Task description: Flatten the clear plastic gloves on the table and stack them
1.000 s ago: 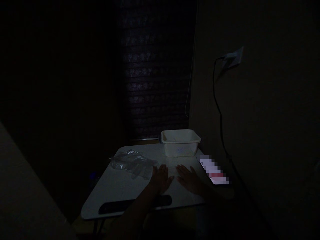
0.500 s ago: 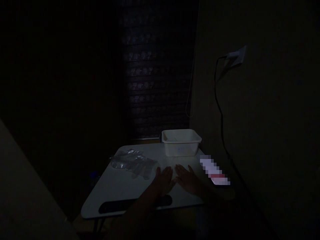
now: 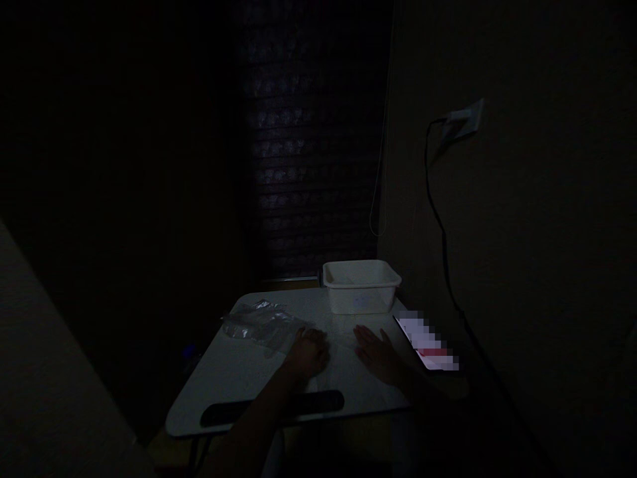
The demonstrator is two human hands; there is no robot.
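In the head view my left hand rests on the white table with its fingers curled in. Whether something thin is pinched in them is too dark to tell. My right hand lies flat on the tabletop, fingers stretched forward. Between the two hands the surface looks faintly glossy, perhaps from clear film, but its outline is hard to make out. A crumpled clear plastic bag spreads out just left of my left hand. Beyond both hands stands a white plastic tub.
A lit phone or tablet lies at the table's right edge, its screen blurred. Along the front edge runs a dark slot. A black cable hangs from the wall socket on the right. The room is very dim.
My left hand has moved left, away from my right hand, and its fingers have gone from stretched to curled. My right hand stays flat in nearly the same place.
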